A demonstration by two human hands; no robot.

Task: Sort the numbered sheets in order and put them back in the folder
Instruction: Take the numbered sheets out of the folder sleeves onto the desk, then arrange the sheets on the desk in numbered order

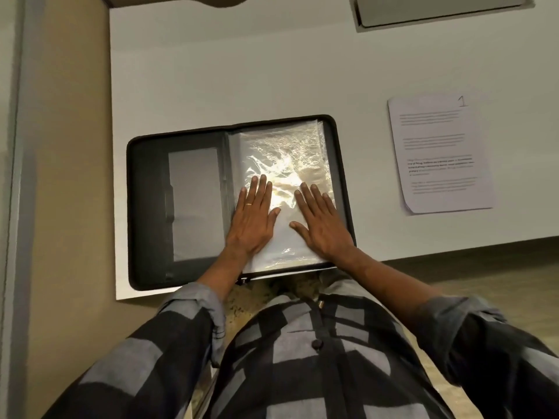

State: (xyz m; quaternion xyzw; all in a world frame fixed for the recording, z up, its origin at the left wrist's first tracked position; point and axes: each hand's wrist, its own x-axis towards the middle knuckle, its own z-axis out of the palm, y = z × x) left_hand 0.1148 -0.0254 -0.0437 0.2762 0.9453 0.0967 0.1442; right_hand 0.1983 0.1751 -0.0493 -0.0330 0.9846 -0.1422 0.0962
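A black zip folder (145, 213) lies open on the white table near its front left corner. Its right half holds shiny clear plastic sleeves (281, 152); its left half has a grey inner pocket (196, 201). My left hand (252, 219) and my right hand (320, 222) both rest flat, palms down and fingers spread, on the lower part of the top sleeve. Neither hand holds anything. To the right of the folder a stack of printed sheets (438, 152) lies on the table, the top sheet marked with a handwritten 1.
The white table (242, 71) ends at a front edge just below the folder and at a left edge beside it. A grey flat object (435, 10), partly out of frame, lies at the back right. Tan floor shows left of the table.
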